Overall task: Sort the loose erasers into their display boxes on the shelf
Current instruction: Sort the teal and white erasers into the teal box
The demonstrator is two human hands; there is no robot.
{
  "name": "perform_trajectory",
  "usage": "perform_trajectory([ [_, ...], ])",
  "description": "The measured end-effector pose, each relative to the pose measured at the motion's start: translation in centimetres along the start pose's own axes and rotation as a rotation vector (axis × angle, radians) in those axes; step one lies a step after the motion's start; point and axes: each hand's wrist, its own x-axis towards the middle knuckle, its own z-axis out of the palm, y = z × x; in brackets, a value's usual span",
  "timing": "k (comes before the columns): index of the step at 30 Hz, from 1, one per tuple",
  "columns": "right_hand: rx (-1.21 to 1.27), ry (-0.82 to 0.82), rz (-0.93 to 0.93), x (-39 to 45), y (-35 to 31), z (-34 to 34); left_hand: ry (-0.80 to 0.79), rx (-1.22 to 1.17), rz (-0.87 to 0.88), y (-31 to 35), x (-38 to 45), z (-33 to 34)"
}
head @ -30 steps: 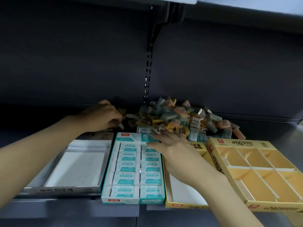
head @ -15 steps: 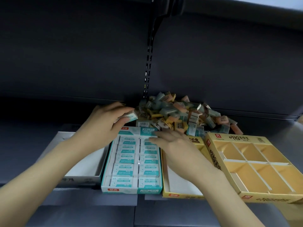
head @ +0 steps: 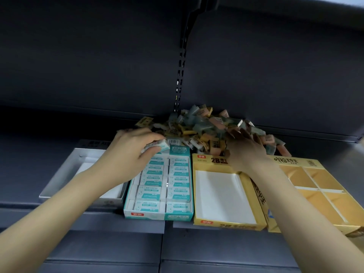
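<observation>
A heap of loose erasers (head: 204, 127) in yellow, grey-green and pink wrappers lies at the back of the shelf. My left hand (head: 130, 150) pinches a white and teal eraser (head: 160, 145) over the far end of the teal display box (head: 157, 215), which holds two rows of matching erasers. My right hand (head: 246, 148) reaches into the heap's right side; its fingertips are buried among the erasers, so I cannot tell what they grip. Below it sits an empty yellow 2B box (head: 226, 224).
An empty white box (head: 65, 174) stands at the left. A yellow box with dividers (head: 323, 192) stands at the right, tilted against the 2B box. The dark shelf back wall and an upright slotted rail (head: 180, 75) rise behind the heap.
My left hand picked a teal eraser from the heap's left side and brought it over the teal box. My right hand left the teal box and moved right into the heap.
</observation>
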Motion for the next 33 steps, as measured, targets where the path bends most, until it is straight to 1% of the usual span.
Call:
perform_trajectory([
  [6,0.032,-0.010,0.034,-0.3,-1.0,-0.3,-0.041,0.035,-0.038,0.6,-0.1,-0.2],
  [11,0.020,0.049,0.061,0.0,-1.3,0.0,-0.055,0.052,-0.058,1.1,0.0,-0.2],
  [13,0.066,0.078,0.056,0.2,-1.3,0.2,-0.061,0.051,-0.064,1.2,-0.1,-0.2],
  [17,0.234,0.111,0.042,0.2,-1.5,0.2,-0.060,0.056,-0.078,1.3,-0.4,-0.5],
  [19,0.280,0.190,0.058,-0.1,-1.4,-0.2,-0.051,0.063,-0.079,1.1,-0.6,-0.7],
  [22,0.267,0.356,0.064,-0.3,-0.9,-1.0,-0.045,0.052,-0.087,1.1,-0.9,-1.1],
  [24,0.315,0.491,0.006,-0.8,-1.1,-1.9,-0.048,0.036,-0.113,1.3,-1.0,-1.4],
  [26,0.400,0.567,-0.089,-1.7,-1.7,-3.0,-0.072,0.001,-0.162,1.4,-1.1,-1.7],
  [27,0.436,0.543,-0.127,-2.4,-2.3,-3.4,-0.082,-0.036,-0.181,1.5,-1.1,-1.9],
  [28,0.473,0.483,-0.171,-3.1,-2.8,-3.9,-0.090,-0.081,-0.207,1.6,-1.1,-2.1],
  [32,0.673,0.163,-0.313,-4.9,-4.5,-4.3,-0.141,-0.225,-0.313,2.1,-1.5,-3.0],
  [33,0.765,0.061,-0.361,-5.3,-4.9,-4.3,-0.169,-0.239,-0.326,2.2,-1.7,-3.3],
])
